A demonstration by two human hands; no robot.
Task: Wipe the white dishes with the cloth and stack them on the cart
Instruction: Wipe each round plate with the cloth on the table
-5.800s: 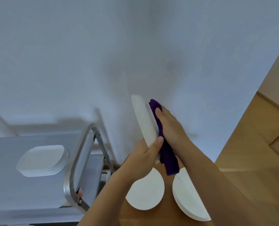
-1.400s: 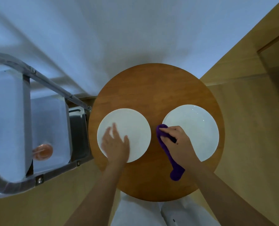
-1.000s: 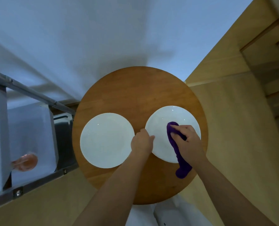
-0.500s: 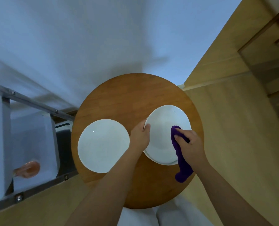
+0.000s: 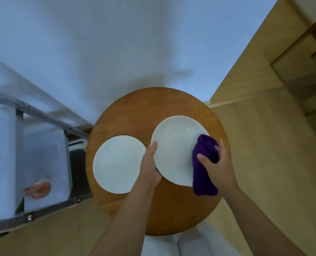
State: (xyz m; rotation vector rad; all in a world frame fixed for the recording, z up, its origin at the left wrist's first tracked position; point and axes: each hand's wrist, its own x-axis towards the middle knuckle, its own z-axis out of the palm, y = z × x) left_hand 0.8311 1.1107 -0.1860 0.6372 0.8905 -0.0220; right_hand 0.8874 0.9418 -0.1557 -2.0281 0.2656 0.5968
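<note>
Two round white plates are over the round wooden table (image 5: 135, 108). The left plate (image 5: 116, 163) lies flat on it. The right plate (image 5: 173, 146) is lifted and tilted, and my left hand (image 5: 150, 163) grips its left rim, thumb on top. My right hand (image 5: 217, 163) holds a purple cloth (image 5: 202, 163) against the plate's right edge, with the cloth's tail hanging below the hand. The cart (image 5: 42, 143) with its metal frame stands at the left.
An orange-pink object (image 5: 38, 189) sits on the cart's lower shelf. A pale wall rises behind the table. Wooden flooring runs to the right, with wooden steps or trim at the far right. My white-clad legs show below the table's near edge.
My left hand moved from the left plate to the right plate's rim and raised that plate off the table. The right hand carried the cloth to the plate's right edge.
</note>
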